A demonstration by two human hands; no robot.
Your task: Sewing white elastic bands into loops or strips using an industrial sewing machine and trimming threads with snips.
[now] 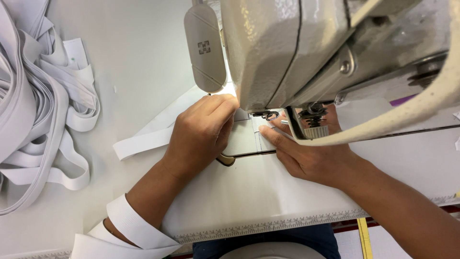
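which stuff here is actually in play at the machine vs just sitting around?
In play:
- left hand, pressing the white strip
- right hand, fingers by the needle area
- sewing machine

Lying about:
- pile of white bands at the left of the table
- white band looped over the left forearm
- yellow tape at the table's front edge

Single head-worn view — looking steeply down from just above the table (143,43), very close, with the sewing machine (287,48) head filling the upper right.
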